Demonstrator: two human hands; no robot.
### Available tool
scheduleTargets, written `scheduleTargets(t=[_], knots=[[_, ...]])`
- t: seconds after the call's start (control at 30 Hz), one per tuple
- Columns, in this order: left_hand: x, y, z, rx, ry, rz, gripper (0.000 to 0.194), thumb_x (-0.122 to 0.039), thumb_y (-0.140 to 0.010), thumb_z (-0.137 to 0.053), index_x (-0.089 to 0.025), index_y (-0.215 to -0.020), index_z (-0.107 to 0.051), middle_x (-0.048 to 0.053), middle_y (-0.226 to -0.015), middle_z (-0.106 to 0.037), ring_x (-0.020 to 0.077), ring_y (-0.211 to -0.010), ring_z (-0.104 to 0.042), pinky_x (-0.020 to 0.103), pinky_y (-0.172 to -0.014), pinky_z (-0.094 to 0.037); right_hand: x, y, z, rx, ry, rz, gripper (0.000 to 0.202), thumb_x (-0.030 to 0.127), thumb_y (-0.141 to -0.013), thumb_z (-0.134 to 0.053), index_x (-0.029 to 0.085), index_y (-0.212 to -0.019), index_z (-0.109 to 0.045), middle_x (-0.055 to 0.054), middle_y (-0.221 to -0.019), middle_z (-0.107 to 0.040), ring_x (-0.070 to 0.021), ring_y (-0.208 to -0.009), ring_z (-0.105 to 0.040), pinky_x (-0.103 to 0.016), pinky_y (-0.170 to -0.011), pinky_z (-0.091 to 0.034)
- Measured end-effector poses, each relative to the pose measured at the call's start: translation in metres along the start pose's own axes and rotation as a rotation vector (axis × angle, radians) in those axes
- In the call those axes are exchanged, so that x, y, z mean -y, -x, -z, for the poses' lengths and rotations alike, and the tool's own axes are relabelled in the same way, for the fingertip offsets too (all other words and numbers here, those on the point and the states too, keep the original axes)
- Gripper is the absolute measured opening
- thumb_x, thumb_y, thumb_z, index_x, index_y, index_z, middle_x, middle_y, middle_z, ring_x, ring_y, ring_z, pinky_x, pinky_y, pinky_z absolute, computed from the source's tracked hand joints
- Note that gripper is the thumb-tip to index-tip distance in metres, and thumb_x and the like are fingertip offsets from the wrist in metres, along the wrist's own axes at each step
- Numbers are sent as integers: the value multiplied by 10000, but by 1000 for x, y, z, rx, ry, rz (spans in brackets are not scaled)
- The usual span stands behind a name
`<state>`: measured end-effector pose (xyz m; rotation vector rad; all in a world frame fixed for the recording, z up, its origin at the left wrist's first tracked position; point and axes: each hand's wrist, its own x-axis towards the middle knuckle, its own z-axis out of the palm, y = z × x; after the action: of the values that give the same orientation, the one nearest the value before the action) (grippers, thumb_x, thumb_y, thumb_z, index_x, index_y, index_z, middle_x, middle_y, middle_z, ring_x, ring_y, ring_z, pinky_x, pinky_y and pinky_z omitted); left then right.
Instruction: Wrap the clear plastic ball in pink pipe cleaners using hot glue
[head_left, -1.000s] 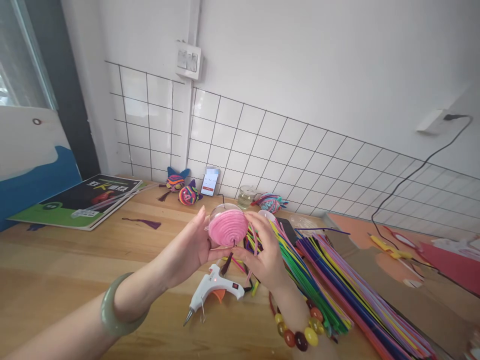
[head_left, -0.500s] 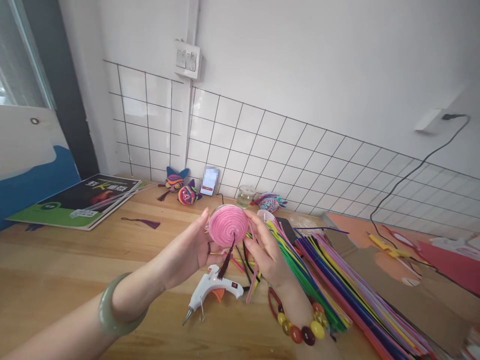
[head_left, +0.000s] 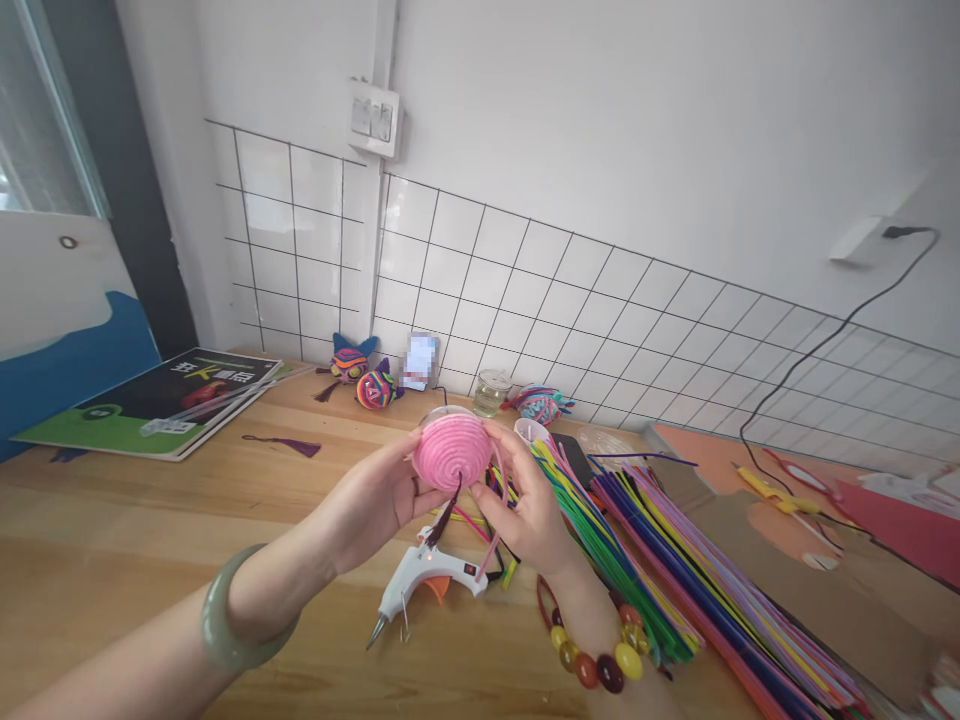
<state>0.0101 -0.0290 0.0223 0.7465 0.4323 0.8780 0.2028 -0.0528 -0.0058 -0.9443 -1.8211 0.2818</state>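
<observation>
In the head view, the pink, rounded ball of coiled fuzzy cord point(head_left: 452, 452) sits between the fingertips of both hands, raised in front of the body above the table point(head_left: 315, 660). It looks light, with a soft, grippy pile that should not slip; whether its core is stiff or fragile cannot be told, though a pale, glassy rim shows behind the coils, so a gentle squeeze seems wise. The sides are the best hold, clear of the dark purple thread tassel point(head_left: 441, 522) hanging from the coil's centre, below the fingertips. The left hand point(head_left: 379, 495) is half open and cupped, thumb up along the ball's left edge, other fingers reaching underneath. The right hand point(head_left: 527, 505) is more curled, its fingers over the right edge and its thumb near the lower right; a loose pink fuzzy strand point(head_left: 502, 480) passes just beside those fingers, and whether they pinch it is unclear. Both forearms angle inward and upward, wrists lower than the fingertips. Below the fingers lies a white glue gun with an orange trigger point(head_left: 409, 578).
</observation>
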Motion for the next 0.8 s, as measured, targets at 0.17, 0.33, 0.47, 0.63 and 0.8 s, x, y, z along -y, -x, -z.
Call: scheduleTargets(t=[0.17, 0.33, 0.47, 0.63, 0.8], knots=[[3, -2, 6, 97, -18, -79, 364, -382, -989, -482, -155, -1190, -685, 113, -1176, -706, 187, -1018, -647, 280, -877, -556, 1, 1, -4, -19, 92, 91, 566, 124, -848, -609, 298, -1364, -454, -93, -1441, -492, -256, -1367, -455, -480, -1131, -417], [6, -4, 9, 52, -46, -156, 321, -345, -879, -683, -174, -1151, -700, 88, -1103, -711, 161, -900, -643, 254, -798, -565, 5, 1, -10, -56, 187, 186, 548, 91, -853, -589, 294, -1347, -467, -107, -1425, -506, -263, -1352, -475, -510, -1121, -416], [6, -4, 7, 22, -5, -161, 340, -314, -822, -750, -178, -1130, -704, 71, -1026, -715, 146, -839, -639, 226, -728, -559, 7, 1, -13, -85, 203, 221, 538, 58, -858, -565, 289, -1335, -475, -102, -1397, -532, -249, -1345, -483, -507, -1127, -408], [7, -5, 8, 66, 9, -170, 301, -311, -848, -722, -184, -1121, -708, 67, -1025, -711, 145, -847, -632, 227, -742, -551, 9, 0, -12, -79, 183, 247, 566, 53, -845, -577, 283, -1349, -462, -103, -1397, -534, -248, -1353, -474, -498, -1125, -411], [8, -5, 8, 107, 16, -154, 254, -311, -902, -652, -187, -1117, -705, 60, -1031, -712, 154, -875, -634, 241, -764, -546, 11, 0, -12, -48, 192, 223, 609, 107, -823, -642, 284, -1366, -431, -126, -1432, -496, -276, -1371, -456, -521, -1114, -420]])
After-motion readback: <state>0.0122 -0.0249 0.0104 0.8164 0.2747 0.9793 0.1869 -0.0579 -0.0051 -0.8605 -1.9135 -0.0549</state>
